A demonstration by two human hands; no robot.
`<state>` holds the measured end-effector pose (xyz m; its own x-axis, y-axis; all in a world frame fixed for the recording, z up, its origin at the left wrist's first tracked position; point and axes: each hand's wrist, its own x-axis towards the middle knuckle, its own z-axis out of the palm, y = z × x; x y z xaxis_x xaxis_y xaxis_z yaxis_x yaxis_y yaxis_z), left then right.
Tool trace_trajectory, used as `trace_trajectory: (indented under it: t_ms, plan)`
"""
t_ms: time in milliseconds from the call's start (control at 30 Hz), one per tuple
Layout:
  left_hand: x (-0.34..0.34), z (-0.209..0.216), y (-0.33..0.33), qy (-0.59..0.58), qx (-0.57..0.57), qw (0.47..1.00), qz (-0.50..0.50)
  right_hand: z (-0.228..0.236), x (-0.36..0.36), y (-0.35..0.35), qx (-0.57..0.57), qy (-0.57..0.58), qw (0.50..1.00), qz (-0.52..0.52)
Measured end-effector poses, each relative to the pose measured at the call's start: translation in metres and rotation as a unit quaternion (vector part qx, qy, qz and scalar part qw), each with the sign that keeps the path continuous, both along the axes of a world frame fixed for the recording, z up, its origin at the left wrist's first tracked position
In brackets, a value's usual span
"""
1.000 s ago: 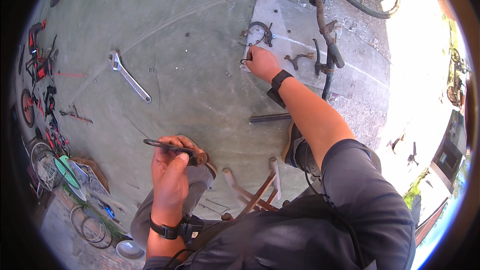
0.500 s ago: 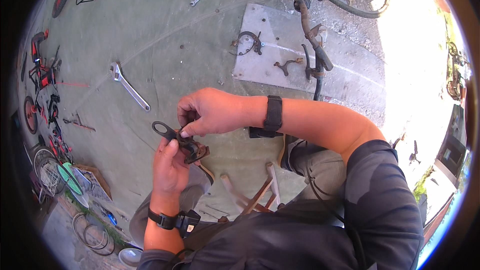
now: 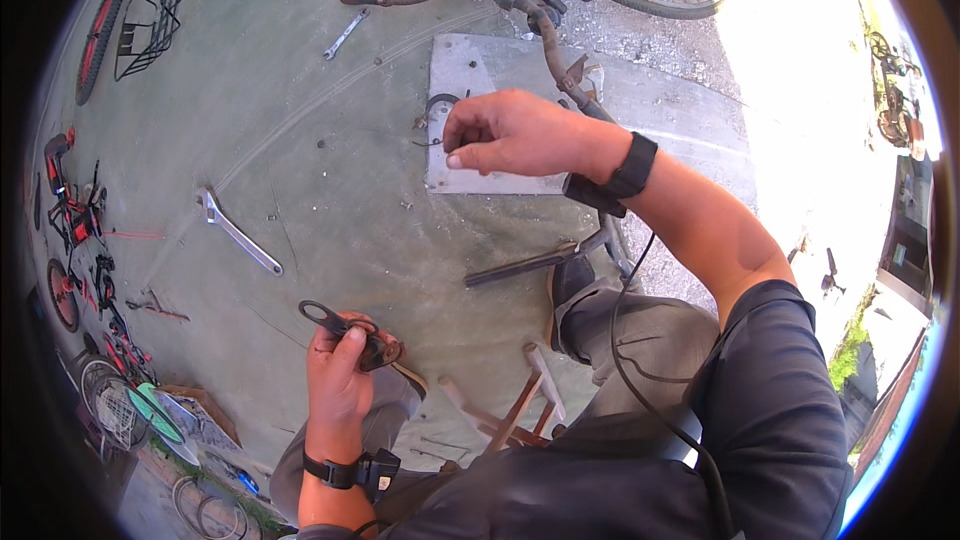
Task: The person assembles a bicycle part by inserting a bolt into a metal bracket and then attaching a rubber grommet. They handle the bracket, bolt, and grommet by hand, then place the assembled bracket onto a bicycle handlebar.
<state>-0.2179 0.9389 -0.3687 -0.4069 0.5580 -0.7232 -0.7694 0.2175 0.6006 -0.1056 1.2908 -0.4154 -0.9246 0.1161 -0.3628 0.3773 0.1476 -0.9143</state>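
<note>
In my left hand (image 3: 338, 390) is a dark, dirty metal bracket (image 3: 334, 321) with a ring-shaped end that sticks out past the fingers. The thumb presses on it from above, low and left of the middle. My right hand (image 3: 515, 135) is raised over the near left part of a grey metal sheet (image 3: 680, 145), well apart from the bracket. Its fingers are curled toward the thumb; whatever they pinch, if anything, is hidden. Just left of that hand, a curved dark part (image 3: 437, 103) lies on the sheet, partly covered by the fingers.
An adjustable wrench (image 3: 243, 233) and a smaller wrench (image 3: 346, 35) lie on the green floor. Beyond the sheet stands a bicycle with rusty handlebars (image 3: 548, 45). A wooden stool (image 3: 518, 415) is near my legs. At far left are a black rack (image 3: 150, 25) and red-and-black bicycle parts.
My right hand has left the bracket and moved up and right, over the sheet. My left hand keeps the bracket, a little lower. The whole view has shifted.
</note>
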Motion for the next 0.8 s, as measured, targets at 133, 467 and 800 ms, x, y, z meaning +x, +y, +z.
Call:
trace_trajectory:
  t_ms: [133,467,800]
  plan:
    - [0.0,-0.005,0.007,-0.01,-0.02,1.0,0.003,-0.028,0.05,0.111,0.117,-0.092,0.969,-0.199]
    - [0.004,-0.018,0.025,-0.006,-0.078,0.997,0.018,-0.167,0.118,0.227,0.446,-0.231,0.86,-0.088]
    - [0.017,-0.029,0.023,-0.003,-0.128,0.991,0.024,-0.227,0.077,0.264,0.449,-0.23,0.86,-0.077]
